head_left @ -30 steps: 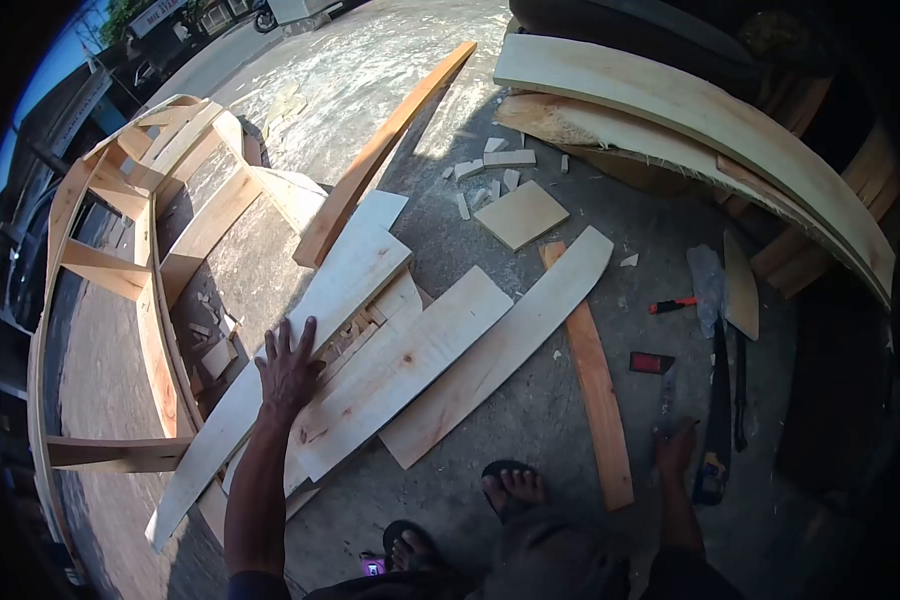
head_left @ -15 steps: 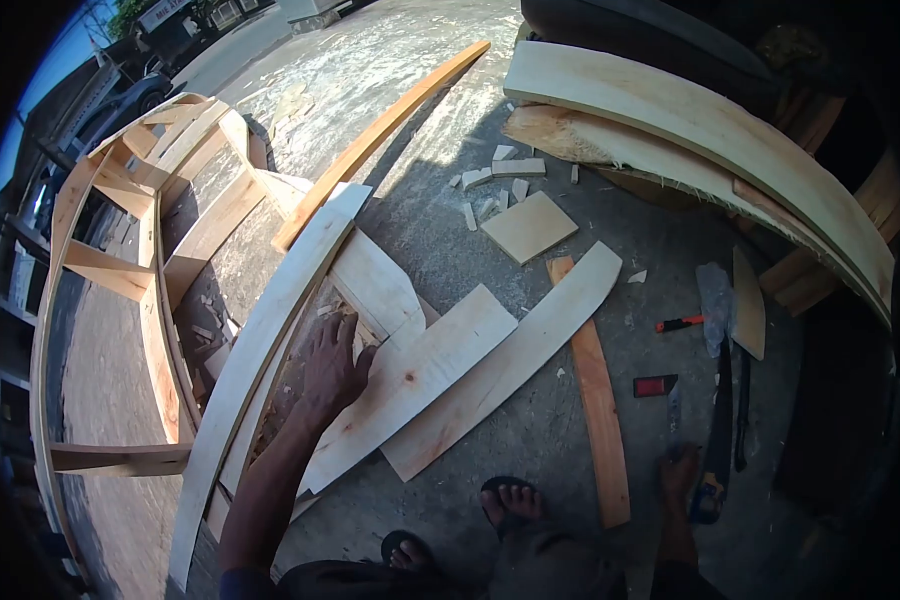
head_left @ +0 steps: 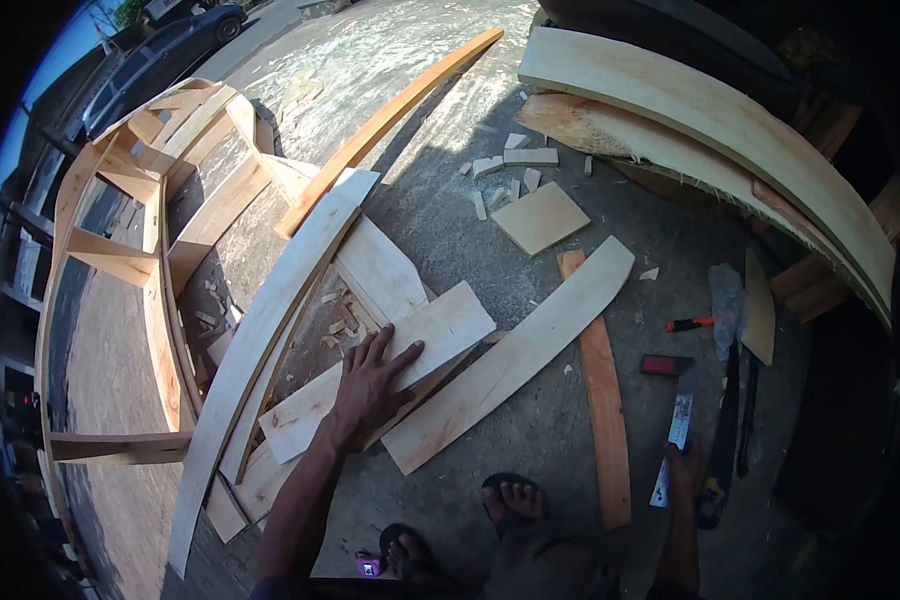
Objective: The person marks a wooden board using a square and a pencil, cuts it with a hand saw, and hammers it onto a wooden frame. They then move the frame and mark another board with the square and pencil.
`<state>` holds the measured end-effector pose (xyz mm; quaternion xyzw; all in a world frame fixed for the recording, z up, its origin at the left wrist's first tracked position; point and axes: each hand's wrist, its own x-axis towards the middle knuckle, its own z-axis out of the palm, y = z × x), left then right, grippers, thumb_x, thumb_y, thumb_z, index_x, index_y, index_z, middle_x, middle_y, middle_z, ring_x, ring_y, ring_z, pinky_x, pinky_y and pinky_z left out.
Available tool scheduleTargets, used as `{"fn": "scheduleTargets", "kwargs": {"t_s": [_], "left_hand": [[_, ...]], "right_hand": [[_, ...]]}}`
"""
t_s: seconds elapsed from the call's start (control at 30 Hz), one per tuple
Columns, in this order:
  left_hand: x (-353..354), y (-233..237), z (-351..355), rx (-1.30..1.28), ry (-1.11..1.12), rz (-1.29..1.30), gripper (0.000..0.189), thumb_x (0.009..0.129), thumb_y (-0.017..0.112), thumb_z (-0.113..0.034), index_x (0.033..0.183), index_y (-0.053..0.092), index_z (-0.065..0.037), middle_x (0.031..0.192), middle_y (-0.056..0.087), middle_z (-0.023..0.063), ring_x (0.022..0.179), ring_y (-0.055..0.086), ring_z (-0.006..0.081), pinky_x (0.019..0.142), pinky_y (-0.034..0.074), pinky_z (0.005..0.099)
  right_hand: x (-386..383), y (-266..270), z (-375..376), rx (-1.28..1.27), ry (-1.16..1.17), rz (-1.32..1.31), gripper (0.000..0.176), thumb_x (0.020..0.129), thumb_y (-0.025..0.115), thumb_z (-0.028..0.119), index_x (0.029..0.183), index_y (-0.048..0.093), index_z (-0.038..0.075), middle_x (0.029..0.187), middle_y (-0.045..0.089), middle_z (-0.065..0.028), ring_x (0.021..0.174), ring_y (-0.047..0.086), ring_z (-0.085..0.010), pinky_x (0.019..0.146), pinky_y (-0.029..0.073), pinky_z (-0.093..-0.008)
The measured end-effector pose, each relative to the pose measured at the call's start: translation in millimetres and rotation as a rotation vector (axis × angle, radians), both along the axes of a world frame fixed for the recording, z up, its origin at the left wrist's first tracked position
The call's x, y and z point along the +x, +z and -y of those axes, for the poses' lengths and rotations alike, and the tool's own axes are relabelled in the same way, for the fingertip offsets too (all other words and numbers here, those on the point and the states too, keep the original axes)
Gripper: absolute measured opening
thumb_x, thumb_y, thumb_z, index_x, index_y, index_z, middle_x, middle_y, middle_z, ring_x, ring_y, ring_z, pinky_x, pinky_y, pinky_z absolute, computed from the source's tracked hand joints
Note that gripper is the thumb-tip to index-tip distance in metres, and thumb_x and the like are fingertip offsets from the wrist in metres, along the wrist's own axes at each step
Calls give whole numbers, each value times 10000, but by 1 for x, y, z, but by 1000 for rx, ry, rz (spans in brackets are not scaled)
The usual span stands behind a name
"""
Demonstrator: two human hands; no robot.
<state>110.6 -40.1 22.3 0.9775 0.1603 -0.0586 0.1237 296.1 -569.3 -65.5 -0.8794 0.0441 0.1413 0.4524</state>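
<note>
1. Where the concrete floor carries the arrangement, a curved wooden frame with cross-ribs occupies the left side.
2. Thick curved board, upper right, with a rough-edged board beneath it.
3. Long pale board, lying obliquely between the frame and the left hand; its upper end is near the lower end of an orange-brown strip.
4. Round-ended board, right of the left hand, lying across a reddish strip.
5. Knotted board, resting on other wood pieces. The left hand lies palm down on it, its grip apart, with the fingers spread. Wood chips lie near the fingertips.
6. Handsaw, handle nearest the wearer, just right of the right hand.
7. Carpenter's square, in the right hand. The grip is clamped on the lower part of the metal blade; the red-and-dark handle points away from the wearer.
8. Squarish wood piece, upper middle, with small offcuts beyond it.
9. Red-and-black cutter, beside a crumpled plastic bag.
10. Small purple object, beside a sandalled foot; details too small to tell.
</note>
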Motion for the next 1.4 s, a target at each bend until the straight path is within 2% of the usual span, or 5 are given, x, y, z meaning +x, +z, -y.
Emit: {"fn": "scheduleTargets", "kwargs": {"t_s": [0.13, 0.27, 0.47, 0.73, 1.4], "left_hand": [[-5, -1, 6, -40, 69, 9, 789, 814, 793, -333, 1511, 433, -246, 1620, 224, 201, 1491, 226, 411, 1198, 207, 561], [-8, 0, 7, -85, 152, 253, 733, 866, 731, -333, 1501, 417, -145, 1558, 294, 259, 1464, 238, 466, 1189, 204, 587], [13, 11, 7, 112, 197, 382, 900, 837, 754, -438, 1549, 296, -130, 1573, 225, 251, 1479, 170, 475, 1180, 186, 616], [35, -9, -4, 49, 47, 27, 1209, 603, 752, -772, 1561, 323, -171, 1625, 165, 245, 1514, 65, 473, 1175, 27, 689], [43, -11, -4, -1, 90, 106, 950, 609, 817, -568, 1462, 503, -294, 1579, 245, 230, 1470, 185, 469, 1124, 183, 684]], "right_hand": [[-10, 35, -93, 76, 143, 327, 197, 980, 549, 60, 1157, 551, -25, 942, 607, -89, 841, 602, -143, 752, 501, -293], [-27, 82, -210, 641, 241, -146, 267, 1012, 564, 157, 1224, 558, -5, 930, 599, -81, 649, 648, -143, 476, 532, -293], [-48, 49, -320, 546, 539, -395, 287, 1005, 600, 199, 1199, 609, -12, 723, 639, -56, 525, 641, -117, 425, 495, -270], [-52, 47, -330, 496, 549, -441, 288, 1002, 598, 202, 1196, 613, -10, 727, 649, -66, 538, 658, -129, 409, 494, -267], [-53, 50, -324, 538, 535, -551, 272, 1007, 604, 215, 1170, 627, -2, 713, 632, -64, 559, 659, -144, 471, 495, -296]]}}
